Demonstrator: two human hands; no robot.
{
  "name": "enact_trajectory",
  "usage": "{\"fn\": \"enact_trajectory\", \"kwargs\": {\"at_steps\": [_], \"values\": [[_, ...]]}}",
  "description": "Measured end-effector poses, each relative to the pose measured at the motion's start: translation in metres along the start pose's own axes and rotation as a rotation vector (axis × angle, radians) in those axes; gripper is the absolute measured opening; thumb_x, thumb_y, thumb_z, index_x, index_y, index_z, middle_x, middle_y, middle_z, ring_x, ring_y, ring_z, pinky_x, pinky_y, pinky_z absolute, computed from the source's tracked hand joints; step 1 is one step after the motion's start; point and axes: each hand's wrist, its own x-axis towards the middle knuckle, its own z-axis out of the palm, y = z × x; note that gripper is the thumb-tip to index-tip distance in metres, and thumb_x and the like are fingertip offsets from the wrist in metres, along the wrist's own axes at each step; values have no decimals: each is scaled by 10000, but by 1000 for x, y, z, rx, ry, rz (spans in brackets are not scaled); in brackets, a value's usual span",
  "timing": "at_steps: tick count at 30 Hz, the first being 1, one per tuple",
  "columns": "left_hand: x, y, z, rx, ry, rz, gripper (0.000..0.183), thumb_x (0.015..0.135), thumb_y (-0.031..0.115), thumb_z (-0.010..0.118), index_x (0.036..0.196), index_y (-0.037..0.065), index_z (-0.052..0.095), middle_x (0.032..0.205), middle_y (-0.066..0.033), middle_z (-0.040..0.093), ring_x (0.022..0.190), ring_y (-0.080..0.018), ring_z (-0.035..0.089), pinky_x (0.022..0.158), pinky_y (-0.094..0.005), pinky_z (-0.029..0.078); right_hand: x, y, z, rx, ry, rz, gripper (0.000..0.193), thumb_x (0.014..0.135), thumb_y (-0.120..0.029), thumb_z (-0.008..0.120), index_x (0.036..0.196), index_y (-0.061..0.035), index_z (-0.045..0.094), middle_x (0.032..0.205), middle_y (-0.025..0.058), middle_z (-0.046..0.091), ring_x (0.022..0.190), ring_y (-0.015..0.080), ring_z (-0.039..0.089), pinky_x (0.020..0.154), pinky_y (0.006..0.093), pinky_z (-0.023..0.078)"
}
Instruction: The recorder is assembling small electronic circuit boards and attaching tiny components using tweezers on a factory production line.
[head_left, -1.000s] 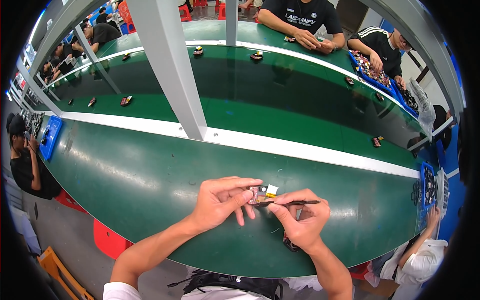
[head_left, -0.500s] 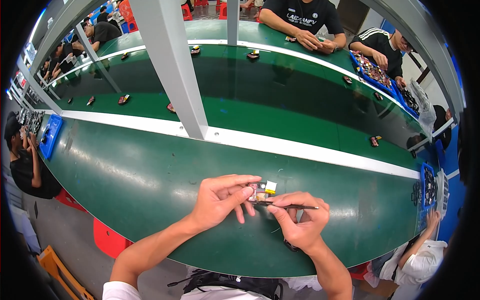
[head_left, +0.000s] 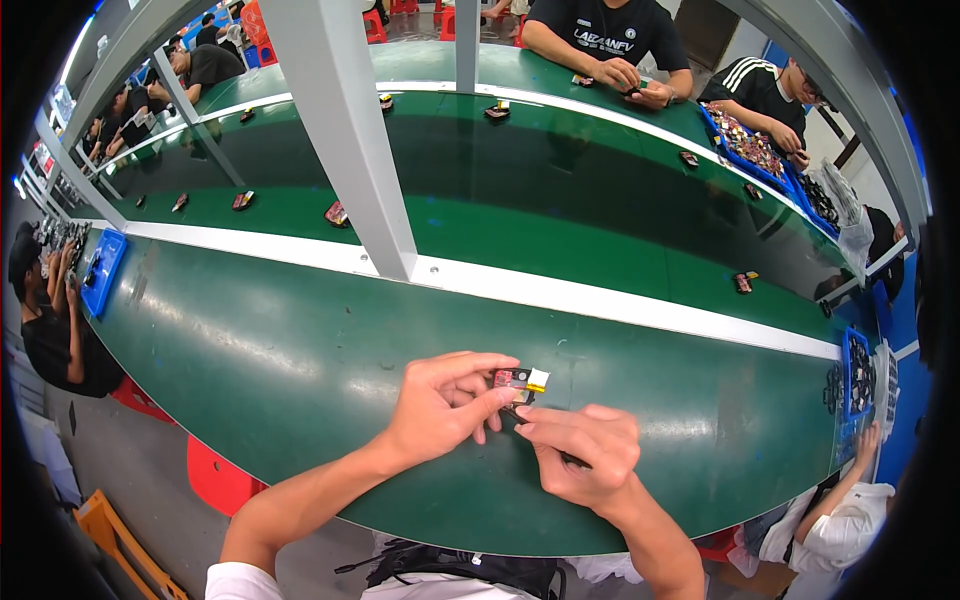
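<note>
My left hand [head_left: 435, 408] pinches a small electronic device [head_left: 510, 380] by its left side, thumb in front and fingers behind. The device has a black casing, a reddish circuit board and a white and yellow battery piece [head_left: 538, 380] that sticks out at its upper right. At the casing's lower edge, my right hand [head_left: 588, 450] is closed with thumb and forefinger together, around a thin black stick-like tool [head_left: 574, 460]. Most of that tool is hidden by the fingers. Both hands are above the green worktable [head_left: 300, 340].
Beyond a white rail [head_left: 560, 299], a green conveyor belt [head_left: 500, 220] carries several similar devices. A grey post [head_left: 345, 150] rises ahead. Blue trays stand left [head_left: 103, 272] and right [head_left: 856, 372]. Co-workers sit across the belt and at both sides.
My right hand has turned and drawn down-left, so the black tool, earlier pointing out to the right, is mostly covered. The device has tilted slightly. Devices on the belt have shifted left.
</note>
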Motion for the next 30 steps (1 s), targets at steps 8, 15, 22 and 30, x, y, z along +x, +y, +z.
{"fn": "enact_trajectory", "kwargs": {"at_steps": [8, 15, 22, 30], "values": [[5, -5, 10, 38, 61, -67, 243, 931, -25, 669, 1168, -80, 651, 856, -122, 727, 617, -119, 670, 498, -231, 535, -2, 4, -3, 5, -23, 13, 285, 583, 99, 753, 821, -57, 740, 840, 71, 765, 489, 145, 582, 445, 244, 383], [68, -8, 19, 47, 158, -104, 186, 914, 2, 662, 1077, -84, 640, 839, -123, 710, 578, -159, 681, 527, -282, 551, 5, 26, -29, 93, 266, 264, 201, 746, 88, 798, 886, -5, 689, 898, 168, 761, 553, 88, 619, 491, 198, 445], [204, -25, -2, 422, 483, 140, 250, 851, 97, 740, 997, -86, 651, 885, -196, 683, 644, -288, 721, 617, -366, 581, 4, 50, -31, 112, 481, 465, 174, 809, 71, 776, 967, 38, 710, 980, 102, 738, 623, 64, 588, 542, 186, 421], [116, 11, 27, 994, 327, 509, 227, 867, 60, 701, 1082, 3, 658, 1011, -112, 676, 646, -206, 597, 624, -340, 491, 13, 56, -38, 56, 589, 369, 174, 782, 46, 803, 932, 12, 723, 930, 73, 751, 484, 50, 505, 473, 207, 379]]}}
